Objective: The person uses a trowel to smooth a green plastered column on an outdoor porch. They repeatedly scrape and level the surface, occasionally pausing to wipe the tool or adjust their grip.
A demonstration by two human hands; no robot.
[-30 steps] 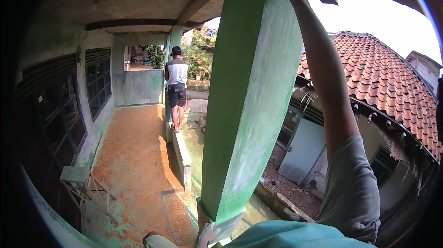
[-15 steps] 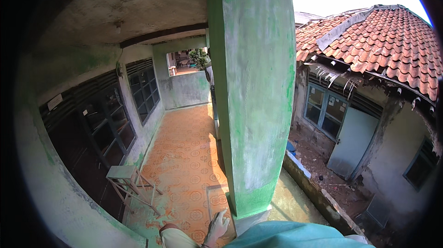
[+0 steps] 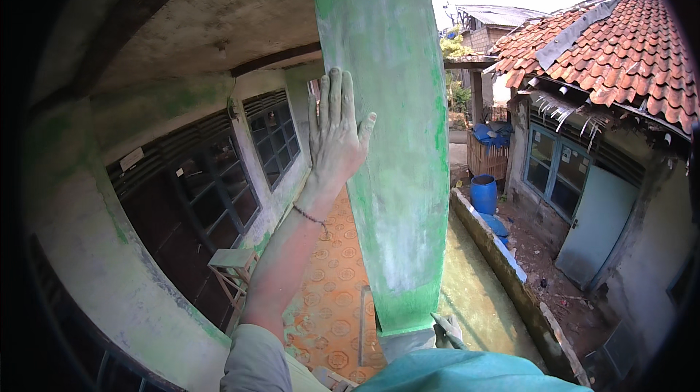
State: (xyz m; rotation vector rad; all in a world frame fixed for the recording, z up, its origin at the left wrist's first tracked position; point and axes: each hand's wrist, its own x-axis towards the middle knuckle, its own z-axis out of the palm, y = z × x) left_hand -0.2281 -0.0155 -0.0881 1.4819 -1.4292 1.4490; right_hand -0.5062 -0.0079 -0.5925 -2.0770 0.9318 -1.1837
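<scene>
A tall pillar [image 3: 401, 173], patchy in green and whitish grey, stands right in front of me. My left hand [image 3: 337, 133] is raised at its left edge, back toward me, fingers stretched upward and thumb out over the pillar's face. The hand is dusty and holds nothing; whether the palm presses on the surface I cannot tell. A dark beaded bracelet [image 3: 310, 215] circles that wrist. Low down, by the right side of the pillar's foot, my right hand [image 3: 448, 331] shows only in part, its dusty fingers bent in. Anything in them is hidden. Teal cloth [image 3: 467, 372] covers the lower edge.
A small wooden stool [image 3: 232, 259] stands on the orange patterned tiles [image 3: 337, 275] at the left, beside dark windows and a door. Right of the pillar runs a low wall [image 3: 503, 268], with a blue barrel [image 3: 483, 195] beyond it. Farther right is a house with a tiled roof [image 3: 620, 49].
My left hand has risen from low beside the pillar's foot to its upper left edge. My right hand has come into view at the foot. The view has shifted, showing the barrel.
</scene>
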